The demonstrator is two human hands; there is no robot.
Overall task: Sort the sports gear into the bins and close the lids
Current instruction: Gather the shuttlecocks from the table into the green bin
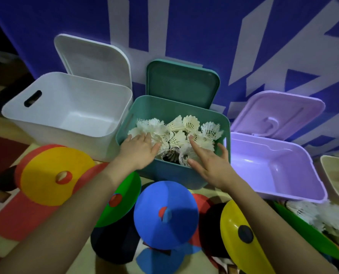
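A teal bin [164,175] in the middle holds a heap of white shuttlecocks [184,131]; its teal lid [182,84] stands open behind it. My left hand [139,151] lies flat over the left of the heap, fingers straight. My right hand [208,161] hovers with spread fingers over the bin's near right corner, holding nothing. A white bin [69,107] on the left and a purple bin [273,169] on the right stand open with nothing inside. Flat cones lie in front: yellow [50,175], green [125,198], blue [164,214].
More shuttlecocks [322,214] are piled at the right on a green cone. Another yellow cone [241,234] lies at front right, a beige bin [336,175] at the far right edge. The white lid [93,58] and purple lid [277,113] lean against a blue wall banner.
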